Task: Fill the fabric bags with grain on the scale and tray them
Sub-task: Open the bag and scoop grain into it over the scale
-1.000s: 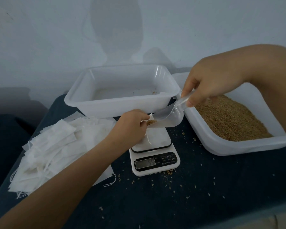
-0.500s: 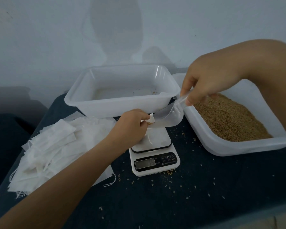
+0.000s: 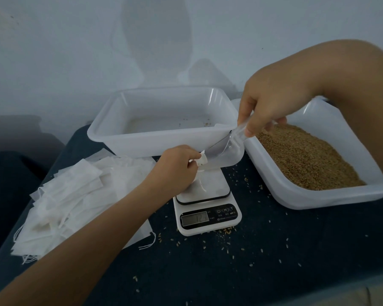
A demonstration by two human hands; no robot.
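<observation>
A small white fabric bag (image 3: 202,160) stands on the white kitchen scale (image 3: 208,208), and my left hand (image 3: 175,166) pinches its top edge. My right hand (image 3: 272,104) grips the handle of a clear plastic scoop (image 3: 227,151), tilted steeply with its mouth down at the bag's opening. No grain shows inside the scoop. Brown grain (image 3: 305,155) fills the white tub (image 3: 318,195) on the right. An empty white tray (image 3: 159,142) stands behind the scale.
A heap of flat white fabric bags (image 3: 75,195) with drawstrings lies left of the scale on the dark cloth. Loose grains (image 3: 226,233) are scattered around the scale. A pale wall rises close behind the tray.
My right hand has risen and tipped the scoop steeper into the bag. The grain seen at the scoop's mouth a second ago is gone from view. My left hand has stayed at the bag.
</observation>
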